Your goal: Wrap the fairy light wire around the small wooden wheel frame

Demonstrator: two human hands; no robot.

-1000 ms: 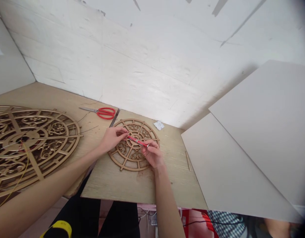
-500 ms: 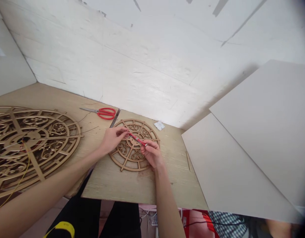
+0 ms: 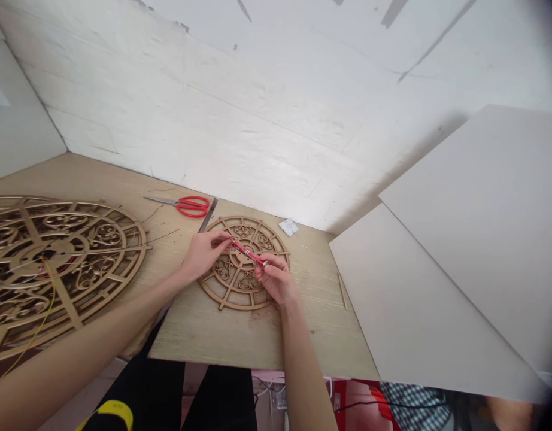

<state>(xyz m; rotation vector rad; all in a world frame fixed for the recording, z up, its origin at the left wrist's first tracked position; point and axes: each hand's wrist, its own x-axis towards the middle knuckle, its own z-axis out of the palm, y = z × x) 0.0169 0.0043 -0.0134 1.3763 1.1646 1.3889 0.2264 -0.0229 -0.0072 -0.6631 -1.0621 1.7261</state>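
A slim red rod with silvery bands is held slantwise between my two hands; its exact kind I cannot make out. My left hand pinches the upper left end with thumb and fingertips. At the lower right end, my right hand grips it, fingers curled. Below both hands lies a small round gold-brown openwork panel with scroll patterns and spokes, partly covered by the hands.
Left on the table are larger openwork discs with thin wires. Red-handled scissors and a small white packet lie toward the wall. Pale boards lean at the right. A checked garment shows below.
The view has shifted very slightly. Both hands keep hold of the red rod in nearly the same place.
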